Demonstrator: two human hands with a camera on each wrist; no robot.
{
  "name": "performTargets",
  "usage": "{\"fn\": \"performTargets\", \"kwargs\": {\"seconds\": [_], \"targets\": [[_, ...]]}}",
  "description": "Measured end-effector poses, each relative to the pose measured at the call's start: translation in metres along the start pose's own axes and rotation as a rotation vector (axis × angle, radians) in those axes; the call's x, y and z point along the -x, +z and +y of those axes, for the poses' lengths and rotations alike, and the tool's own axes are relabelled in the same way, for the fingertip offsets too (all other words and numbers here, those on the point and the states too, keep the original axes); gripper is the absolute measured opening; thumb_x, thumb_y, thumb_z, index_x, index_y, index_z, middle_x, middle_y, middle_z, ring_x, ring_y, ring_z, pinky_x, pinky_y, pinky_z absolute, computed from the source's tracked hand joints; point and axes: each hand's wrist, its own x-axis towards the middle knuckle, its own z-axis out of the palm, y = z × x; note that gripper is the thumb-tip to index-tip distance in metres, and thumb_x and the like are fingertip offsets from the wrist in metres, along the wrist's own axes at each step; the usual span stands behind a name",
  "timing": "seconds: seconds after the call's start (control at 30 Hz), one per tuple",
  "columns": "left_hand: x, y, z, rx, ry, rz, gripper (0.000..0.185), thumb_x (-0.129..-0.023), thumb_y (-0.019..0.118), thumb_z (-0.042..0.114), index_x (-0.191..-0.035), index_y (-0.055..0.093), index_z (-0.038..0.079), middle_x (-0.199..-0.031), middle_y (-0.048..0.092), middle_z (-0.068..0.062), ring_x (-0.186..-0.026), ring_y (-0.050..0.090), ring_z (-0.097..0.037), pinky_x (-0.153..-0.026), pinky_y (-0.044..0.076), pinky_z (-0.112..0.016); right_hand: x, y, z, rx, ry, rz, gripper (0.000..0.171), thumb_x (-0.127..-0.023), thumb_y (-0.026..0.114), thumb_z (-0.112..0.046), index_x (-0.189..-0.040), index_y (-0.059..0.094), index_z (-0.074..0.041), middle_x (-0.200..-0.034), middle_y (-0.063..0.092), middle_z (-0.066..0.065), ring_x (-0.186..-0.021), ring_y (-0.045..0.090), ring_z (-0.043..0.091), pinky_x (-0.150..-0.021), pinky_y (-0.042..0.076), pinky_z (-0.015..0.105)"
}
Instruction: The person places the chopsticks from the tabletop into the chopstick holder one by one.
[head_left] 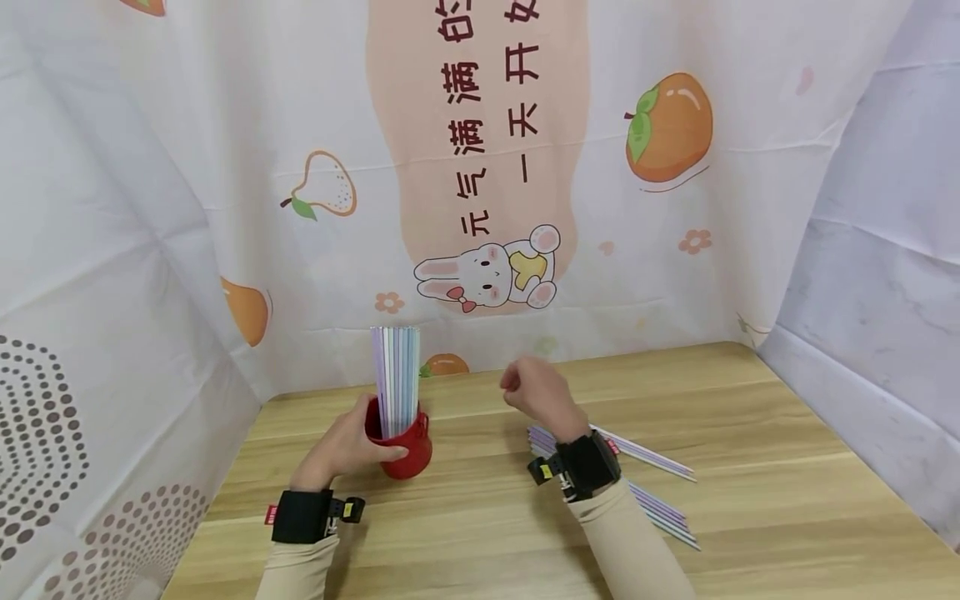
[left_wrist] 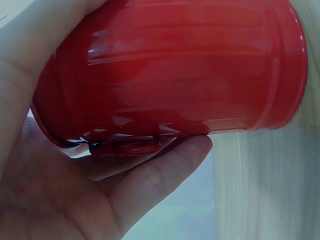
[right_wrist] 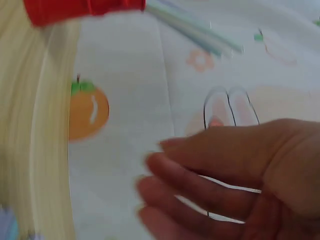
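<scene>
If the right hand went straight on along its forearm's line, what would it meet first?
Ahead of the right hand, probably the printed cloth behind the table; nothing shows between, though depth is unclear. The red container stands left of that line.

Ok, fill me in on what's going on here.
A person's left grip holds a red cup with a bunch of pastel sticks standing in it. The right grip is empty and raised above the table. Loose sticks lie on the table, partly hidden by the right arm.
</scene>
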Motion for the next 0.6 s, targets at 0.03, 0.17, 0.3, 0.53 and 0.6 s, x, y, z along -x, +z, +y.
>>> {"fn": "performTargets", "kwargs": {"seconds": [0.03,0.17,0.3,0.53,0.6], "targets": [[0.000,0.000,0.000,0.000,0.000,0.000,0.098,-0.076,0.091,0.034,-0.151,0.032,0.012,-0.149,0.054,-0.015,-0.129,0.057,-0.035,-0.100,0.059,-0.052,0.002,-0.003,0.006,0.015,0.015,-0.031,0.007,-0.082,0.076,-0.003,-0.087,0.076,-0.008,-0.084,0.073,0.004,-0.077,0.065,0.017,-0.067,0.053,0.030],[0.002,-0.001,0.000,-0.006,-0.004,0.003,0.097,-0.077,0.091,0.034,-0.151,0.033,0.010,-0.148,0.055,-0.016,-0.129,0.057,-0.035,-0.100,0.058,-0.052,0.008,-0.013,0.030,0.094,0.069,-0.125,0.011,-0.081,0.078,-0.002,-0.090,0.074,-0.006,-0.087,0.071,0.005,-0.079,0.063,0.019,-0.069,0.054,0.034],[0.002,-0.001,-0.001,-0.025,0.004,0.011,0.096,-0.078,0.091,0.033,-0.150,0.034,0.007,-0.146,0.057,-0.018,-0.127,0.059,-0.036,-0.100,0.058,-0.052,0.012,-0.017,0.056,0.149,0.112,-0.171,0.015,-0.079,0.078,0.001,-0.094,0.074,-0.004,-0.092,0.073,0.007,-0.083,0.065,0.022,-0.073,0.056,0.039],[0.002,-0.001,0.000,-0.026,0.005,0.014,0.095,-0.078,0.090,0.033,-0.149,0.034,0.007,-0.145,0.058,-0.018,-0.125,0.060,-0.035,-0.099,0.059,-0.052,0.017,-0.019,0.086,0.152,0.239,-0.236,0.021,-0.076,0.074,0.006,-0.095,0.073,-0.003,-0.097,0.073,0.009,-0.084,0.063,0.023,-0.070,0.055,0.039],[0.001,-0.001,0.000,-0.018,0.002,0.014,0.095,-0.077,0.091,0.033,-0.150,0.034,0.008,-0.145,0.057,-0.017,-0.126,0.059,-0.035,-0.100,0.059,-0.052,0.018,-0.019,0.090,0.152,0.265,-0.256,0.021,-0.075,0.071,0.009,-0.091,0.071,-0.004,-0.095,0.071,0.009,-0.081,0.061,0.023,-0.065,0.053,0.036]]}}
